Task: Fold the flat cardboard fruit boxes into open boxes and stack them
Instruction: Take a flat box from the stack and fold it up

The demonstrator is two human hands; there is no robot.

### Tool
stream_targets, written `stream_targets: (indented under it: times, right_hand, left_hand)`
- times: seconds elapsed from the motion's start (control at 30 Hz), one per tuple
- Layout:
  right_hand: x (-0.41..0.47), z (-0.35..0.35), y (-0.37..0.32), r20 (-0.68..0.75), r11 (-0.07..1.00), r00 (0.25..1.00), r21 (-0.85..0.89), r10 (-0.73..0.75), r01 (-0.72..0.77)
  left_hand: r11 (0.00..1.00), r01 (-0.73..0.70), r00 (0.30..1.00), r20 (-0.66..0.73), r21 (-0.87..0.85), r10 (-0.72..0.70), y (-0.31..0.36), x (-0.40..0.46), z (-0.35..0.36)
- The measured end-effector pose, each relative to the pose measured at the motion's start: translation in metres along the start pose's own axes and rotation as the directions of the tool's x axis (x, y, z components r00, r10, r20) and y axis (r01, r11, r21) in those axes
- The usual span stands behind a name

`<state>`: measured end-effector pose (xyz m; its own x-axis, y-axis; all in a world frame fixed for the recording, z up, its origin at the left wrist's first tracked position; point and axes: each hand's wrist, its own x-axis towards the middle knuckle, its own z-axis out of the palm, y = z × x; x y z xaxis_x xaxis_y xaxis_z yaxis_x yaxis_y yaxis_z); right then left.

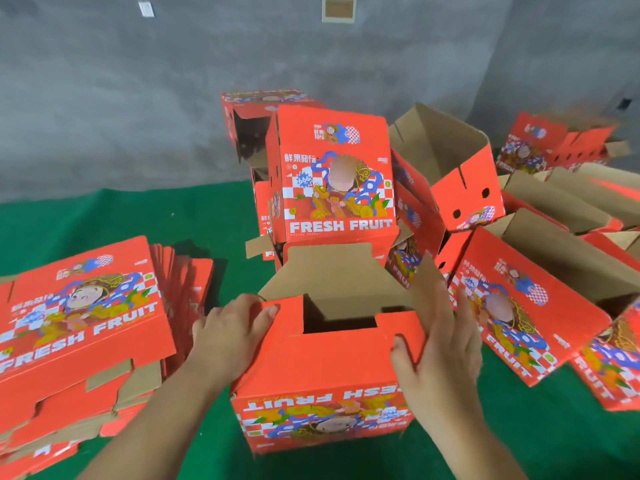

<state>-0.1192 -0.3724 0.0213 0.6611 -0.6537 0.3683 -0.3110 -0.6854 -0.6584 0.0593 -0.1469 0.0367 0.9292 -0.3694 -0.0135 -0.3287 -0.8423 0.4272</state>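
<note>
While the half-folded box [322, 368] is standing on the green surface [114, 216] in front of the person, the left hand [232, 334] is gripping its near-left top flap, fingers curled over the edge. The right hand [436, 344] is pinching the right flap, thumb on the red face. Flat boxes [79, 313] are lying stacked at left; folded boxes [332, 178] are piling up behind.

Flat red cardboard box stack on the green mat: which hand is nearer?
Left. The left hand grips the half-folded red box just right of the flat red cardboard box stack; the right hand holds that box's far side.
</note>
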Motion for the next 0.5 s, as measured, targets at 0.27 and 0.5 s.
stream_targets:
  times: [0.27, 0.5]
  right_hand:
    - [-0.002, 0.008, 0.022, 0.21, 0.993, 0.973, -0.055, -0.094, 0.107]
    - [0.001, 0.008, 0.021, 0.238, 0.996, 0.969, -0.048, -0.064, 0.078]
  left_hand:
    - [0.936, 0.156, 0.984, 0.137, -0.316, -0.118, 0.009, 0.006, 0.01]
    - [0.364, 0.169, 0.984, 0.138, -0.916, -0.11, -0.001, -0.001, 0.019]
